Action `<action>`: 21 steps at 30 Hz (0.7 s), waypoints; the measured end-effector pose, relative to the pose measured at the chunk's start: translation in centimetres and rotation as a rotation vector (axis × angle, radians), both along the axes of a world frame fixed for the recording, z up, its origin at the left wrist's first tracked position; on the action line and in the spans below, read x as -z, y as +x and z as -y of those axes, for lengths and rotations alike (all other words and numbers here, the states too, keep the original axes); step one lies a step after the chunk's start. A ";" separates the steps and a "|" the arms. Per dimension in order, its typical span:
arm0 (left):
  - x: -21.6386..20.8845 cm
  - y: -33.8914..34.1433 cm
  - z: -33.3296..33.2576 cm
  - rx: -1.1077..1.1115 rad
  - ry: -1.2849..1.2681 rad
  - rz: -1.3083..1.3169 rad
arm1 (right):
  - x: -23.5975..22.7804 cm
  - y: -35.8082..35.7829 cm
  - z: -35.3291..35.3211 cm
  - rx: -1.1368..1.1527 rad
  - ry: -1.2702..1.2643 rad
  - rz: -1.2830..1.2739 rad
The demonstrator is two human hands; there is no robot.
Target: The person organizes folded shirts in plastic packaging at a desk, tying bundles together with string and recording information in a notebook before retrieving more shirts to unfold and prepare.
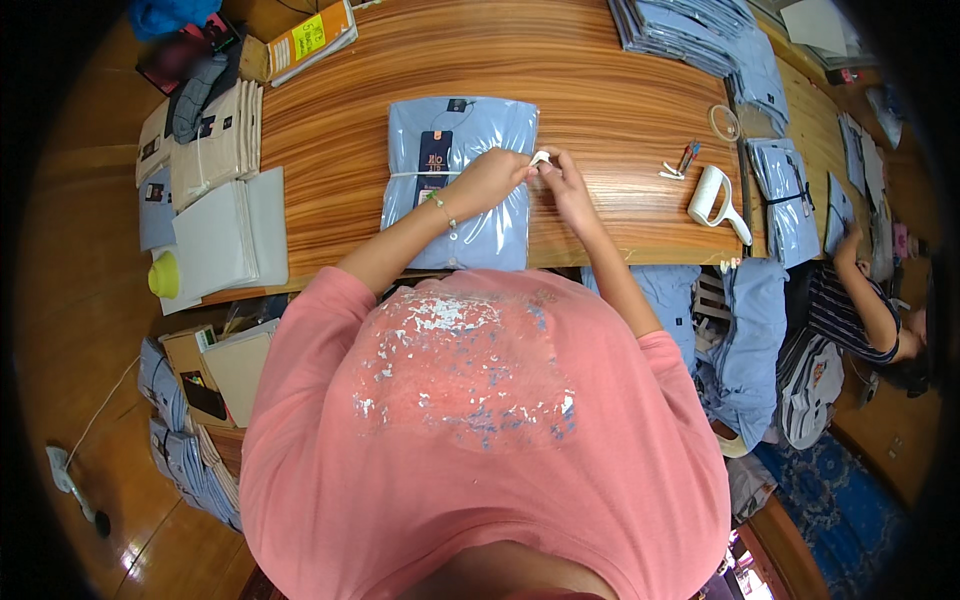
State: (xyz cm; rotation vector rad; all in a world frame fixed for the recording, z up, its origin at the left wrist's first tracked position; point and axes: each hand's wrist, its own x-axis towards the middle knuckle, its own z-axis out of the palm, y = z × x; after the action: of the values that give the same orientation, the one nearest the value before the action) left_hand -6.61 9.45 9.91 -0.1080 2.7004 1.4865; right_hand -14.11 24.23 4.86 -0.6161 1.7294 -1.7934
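The shiny bagged shirt bundle (495, 235) lies on the bench (620, 110), left hand (492, 182) and right hand (571, 195) pinching the white strap (541, 158) at its right edge. It looks soft, slippery and fairly light; best gripped by both sides.

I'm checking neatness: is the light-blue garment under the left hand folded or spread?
Folded: the garment forms a compact rectangle inside clear, glossy plastic.

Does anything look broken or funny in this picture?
Yes, the print on the front of the pink shirt looks damaged: only scattered white and blue flecks show, as if it has cracked and peeled. The wrapped blue bundle looks tidy.
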 end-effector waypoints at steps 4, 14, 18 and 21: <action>-0.1 -0.2 0.4 0.042 -0.020 -0.057 | 0.4 1.1 -0.1 0.083 0.240 -0.715; 0.7 -2.5 2.1 0.086 0.092 0.140 | -3.5 2.7 -1.9 -0.102 0.259 0.029; 0.4 -2.6 2.0 0.125 0.198 0.206 | -3.7 3.1 -2.2 -0.156 0.271 -0.497; 0.1 -2.2 1.5 0.129 0.093 0.113 | -3.9 2.6 -2.5 -0.136 0.259 -0.525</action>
State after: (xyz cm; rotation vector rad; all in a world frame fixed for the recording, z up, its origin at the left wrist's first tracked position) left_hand -8.82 7.92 9.83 -0.0132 2.4951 1.5173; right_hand -11.47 26.75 8.75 -1.1321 2.1513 -1.3560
